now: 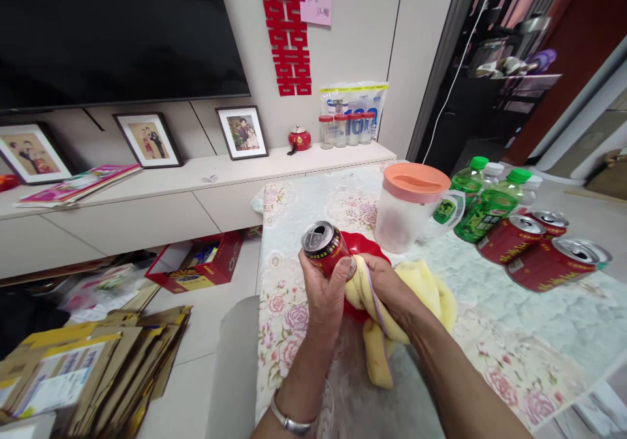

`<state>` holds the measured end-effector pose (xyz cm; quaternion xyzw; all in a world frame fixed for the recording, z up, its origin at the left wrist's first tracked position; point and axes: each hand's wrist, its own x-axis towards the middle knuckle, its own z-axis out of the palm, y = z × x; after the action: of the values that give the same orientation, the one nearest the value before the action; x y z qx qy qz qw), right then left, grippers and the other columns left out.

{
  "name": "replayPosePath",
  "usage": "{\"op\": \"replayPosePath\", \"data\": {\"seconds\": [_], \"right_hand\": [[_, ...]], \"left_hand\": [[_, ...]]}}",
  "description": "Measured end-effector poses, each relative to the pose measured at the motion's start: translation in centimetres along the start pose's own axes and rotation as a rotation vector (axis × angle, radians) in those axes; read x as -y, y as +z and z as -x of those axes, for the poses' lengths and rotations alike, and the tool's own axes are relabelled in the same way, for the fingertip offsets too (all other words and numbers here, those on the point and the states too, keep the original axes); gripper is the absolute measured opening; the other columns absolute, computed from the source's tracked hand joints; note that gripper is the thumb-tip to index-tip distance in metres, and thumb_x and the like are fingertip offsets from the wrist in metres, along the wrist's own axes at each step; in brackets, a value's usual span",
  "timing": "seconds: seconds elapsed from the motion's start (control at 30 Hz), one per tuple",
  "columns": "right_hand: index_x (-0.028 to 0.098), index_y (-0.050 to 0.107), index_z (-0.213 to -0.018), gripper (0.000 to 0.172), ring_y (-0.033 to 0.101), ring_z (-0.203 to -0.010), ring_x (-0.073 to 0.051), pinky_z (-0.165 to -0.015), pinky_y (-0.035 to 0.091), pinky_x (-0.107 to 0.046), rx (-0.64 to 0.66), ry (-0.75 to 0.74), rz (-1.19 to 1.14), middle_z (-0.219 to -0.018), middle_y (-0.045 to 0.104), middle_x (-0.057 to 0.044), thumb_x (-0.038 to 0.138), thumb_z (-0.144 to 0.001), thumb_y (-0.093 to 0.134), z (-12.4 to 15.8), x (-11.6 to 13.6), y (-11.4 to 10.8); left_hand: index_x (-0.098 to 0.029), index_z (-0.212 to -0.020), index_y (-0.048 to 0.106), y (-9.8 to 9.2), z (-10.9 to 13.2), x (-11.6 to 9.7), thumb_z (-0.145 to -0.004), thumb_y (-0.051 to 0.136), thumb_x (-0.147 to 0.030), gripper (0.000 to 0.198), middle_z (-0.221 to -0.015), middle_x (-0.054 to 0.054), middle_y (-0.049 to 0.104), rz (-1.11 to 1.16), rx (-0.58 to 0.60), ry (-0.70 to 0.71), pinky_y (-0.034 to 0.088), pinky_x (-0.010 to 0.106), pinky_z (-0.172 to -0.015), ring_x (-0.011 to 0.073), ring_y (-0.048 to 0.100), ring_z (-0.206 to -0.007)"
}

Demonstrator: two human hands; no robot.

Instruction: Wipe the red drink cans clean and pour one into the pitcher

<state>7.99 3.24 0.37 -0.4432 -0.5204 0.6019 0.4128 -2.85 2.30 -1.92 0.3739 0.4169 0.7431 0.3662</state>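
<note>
An opened red drink can (329, 246) is gripped in my left hand (323, 295), its top tilted up and to the left. My right hand (386, 287) is closed on a yellow cloth (375, 354) with a purple edge and presses it against the can's lower side. Part of the cloth hangs down, and more of it bunches out to the right. Behind my hands, partly hidden, sits a red scalloped plate (365, 243) on the floral tablecloth (294, 321).
A plastic pitcher (404, 213) with an orange lid stands behind the plate. To the right are several red cans (512, 236) and green-capped bottles (490, 207). Small jars (340, 132) and picture frames (242, 132) line the shelf. Flattened cardboard (108, 367) lies on the floor at left.
</note>
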Motion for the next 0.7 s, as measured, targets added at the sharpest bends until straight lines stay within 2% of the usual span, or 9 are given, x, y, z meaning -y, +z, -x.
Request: {"op": "replayPosePath", "data": {"seconds": [0.1, 0.17, 0.3, 0.37, 0.43, 0.5, 0.6, 0.63, 0.7], "right_hand": [[0.022, 0.064, -0.066, 0.018, 0.056, -0.066, -0.019, -0.064, 0.046, -0.031, -0.102, -0.14, 0.209, -0.066, 0.065, -0.001, 0.035, -0.079, 0.066, 0.1, 0.4, -0.8], [0.023, 0.069, -0.073, 0.011, 0.057, -0.072, -0.021, -0.072, 0.045, -0.034, -0.233, -0.228, 0.334, -0.071, 0.067, -0.002, 0.029, -0.08, 0.062, 0.3, 0.7, -1.6], [0.021, 0.073, -0.103, 0.026, 0.062, -0.088, -0.026, -0.086, 0.044, -0.04, -0.567, -0.42, 0.558, -0.095, 0.074, -0.009, 0.025, -0.091, 0.051, 1.0, 1.1, -3.8], [0.02, 0.073, -0.105, 0.028, 0.064, -0.097, -0.028, -0.091, 0.045, -0.042, -0.75, -0.565, 0.789, -0.101, 0.074, -0.012, 0.024, -0.096, 0.046, 1.4, 0.8, -5.2], [0.02, 0.074, -0.103, 0.028, 0.063, -0.1, -0.029, -0.091, 0.046, -0.043, -0.85, -0.62, 1.039, -0.102, 0.073, -0.014, 0.022, -0.097, 0.046, 1.6, 0.2, -6.4], [0.022, 0.075, -0.094, 0.024, 0.062, -0.092, -0.029, -0.083, 0.047, -0.041, -0.812, -0.567, 1.18, -0.094, 0.073, -0.013, 0.02, -0.095, 0.051, 1.8, -0.7, -7.4], [0.024, 0.071, -0.072, 0.023, 0.059, -0.068, -0.023, -0.066, 0.043, -0.034, -0.653, -0.52, 1.236, -0.068, 0.068, -0.006, 0.016, -0.088, 0.057, 2.3, -1.5, -8.3], [0.024, 0.071, -0.071, 0.024, 0.059, -0.065, -0.022, -0.064, 0.043, -0.034, -0.624, -0.518, 1.242, -0.066, 0.068, -0.006, 0.015, -0.088, 0.056, 2.6, -1.5, -8.4], [0.023, 0.075, -0.086, 0.025, 0.065, -0.074, -0.025, -0.069, 0.048, -0.037, -0.641, -0.532, 1.25, -0.08, 0.076, -0.009, 0.018, -0.092, 0.052, 3.4, -1.0, -8.4]], "left_hand": [[-0.023, -0.129, 0.048, -0.1, -0.3, -0.1, -0.076, 0.086, -0.048, 0.069, -0.129, 0.01, 0.068, -0.013, -0.047, 0.001, 0.054, 0.038, -0.102, 0.0248, 0.069, -0.114], [-0.024, -0.129, 0.048, -0.2, -0.4, -0.2, -0.078, 0.084, -0.049, 0.068, -0.129, 0.01, 0.068, -0.03, -0.085, -0.002, 0.054, 0.039, -0.103, 0.0254, 0.069, -0.115], [-0.024, -0.126, 0.049, -0.4, -0.4, -0.3, -0.078, 0.083, -0.051, 0.065, -0.125, 0.009, 0.068, -0.069, -0.095, -0.025, 0.054, 0.041, -0.104, 0.0263, 0.069, -0.116], [-0.024, -0.125, 0.049, -0.4, -0.3, -0.2, -0.078, 0.083, -0.05, 0.063, -0.126, 0.009, 0.068, -0.077, -0.085, -0.041, 0.053, 0.042, -0.105, 0.0262, 0.069, -0.116], [-0.024, -0.126, 0.049, -0.2, -0.1, 0.0, -0.079, 0.082, -0.049, 0.063, -0.126, 0.009, 0.068, -0.067, -0.063, -0.073, 0.053, 0.043, -0.105, 0.0258, 0.069, -0.115], [-0.024, -0.128, 0.047, 0.0, 0.1, 0.1, -0.08, 0.081, -0.047, 0.063, -0.126, 0.009, 0.068, -0.045, -0.032, -0.098, 0.052, 0.044, -0.106, 0.0264, 0.068, -0.118], [-0.024, -0.127, 0.047, 0.4, 0.5, 0.1, -0.078, 0.082, -0.045, 0.064, -0.127, 0.01, 0.067, -0.042, 0.004, -0.106, 0.049, 0.047, -0.11, 0.0288, 0.064, -0.126], [-0.024, -0.127, 0.047, 0.5, 0.6, 0.0, -0.078, 0.081, -0.044, 0.063, -0.129, 0.011, 0.067, -0.054, 0.014, -0.105, 0.048, 0.048, -0.111, 0.029, 0.064, -0.127], [-0.024, -0.129, 0.048, 0.7, 0.9, -0.2, -0.079, 0.08, -0.042, 0.062, -0.133, 0.012, 0.065, -0.089, 0.03, -0.095, 0.047, 0.049, -0.113, 0.0287, 0.064, -0.126]]}}
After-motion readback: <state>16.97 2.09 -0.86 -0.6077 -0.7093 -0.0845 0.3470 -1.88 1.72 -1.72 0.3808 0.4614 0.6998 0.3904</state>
